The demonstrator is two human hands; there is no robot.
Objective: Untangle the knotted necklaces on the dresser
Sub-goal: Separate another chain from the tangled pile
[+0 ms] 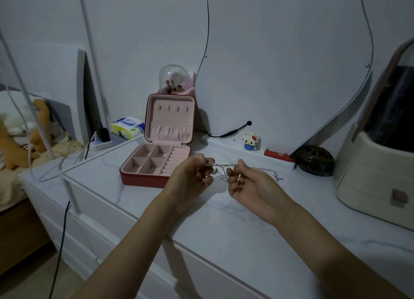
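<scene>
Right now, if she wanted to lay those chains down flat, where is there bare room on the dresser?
The widest bare patch of dresser top lies in front of both hands, toward its near edge. A narrower strip runs left of the jewellery box. It is crowded at the back right: the toy figure, the dark round dish and the cream organiser.

Left hand (192,175) fingers curled, right hand (246,184) pinching, forearms extended forward

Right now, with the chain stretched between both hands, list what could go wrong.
1. The left hand and right hand hold the necklaces taut; pulling further may tighten the knot or snap a thin chain.
2. A loose strand trails on the dresser beside the right hand and may snag.
</scene>
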